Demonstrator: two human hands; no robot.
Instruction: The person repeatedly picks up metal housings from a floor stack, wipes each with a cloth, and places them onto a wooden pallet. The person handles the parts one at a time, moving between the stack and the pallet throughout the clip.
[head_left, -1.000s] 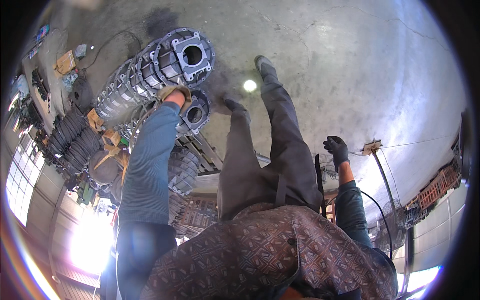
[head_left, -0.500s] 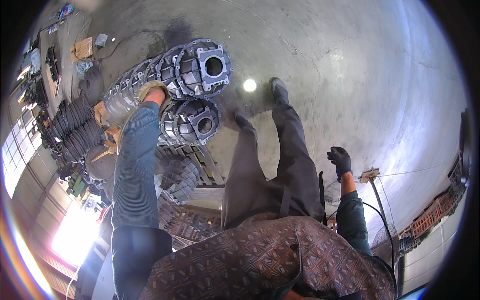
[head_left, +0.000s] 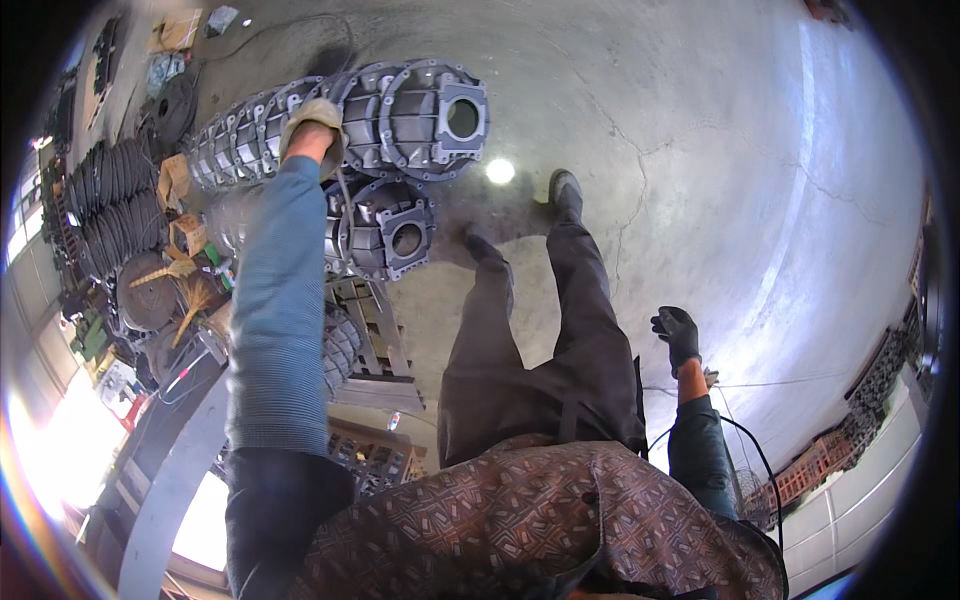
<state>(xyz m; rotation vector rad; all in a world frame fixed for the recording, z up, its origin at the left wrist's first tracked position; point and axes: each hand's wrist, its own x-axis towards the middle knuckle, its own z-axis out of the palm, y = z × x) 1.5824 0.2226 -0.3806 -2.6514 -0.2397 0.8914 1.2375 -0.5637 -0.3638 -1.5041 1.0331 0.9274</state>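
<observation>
My left hand (head_left: 312, 125), in a tan work glove, rests on top of a row of grey cast metal housings (head_left: 420, 110) lying on their sides on the floor. A second, lower housing (head_left: 392, 230) lies just in front of the row. My left arm in a blue sleeve stretches out to it. My right hand (head_left: 677, 333), in a black glove, hangs free at my side with fingers loosely curled and nothing in it. My legs in dark trousers and my shoes stand on the concrete between the two hands.
Concrete floor (head_left: 700, 130) with cracks spreads to the right. Stacks of dark ribbed rings (head_left: 110, 200) and boxes lie at the left. A wooden pallet (head_left: 375, 335) sits below the housings. A thin cable (head_left: 740, 440) loops near my right arm.
The view has tilted, so the housings sit higher in the picture. My left hand stays on the row of housings. My right hand has dropped a little, still free.
</observation>
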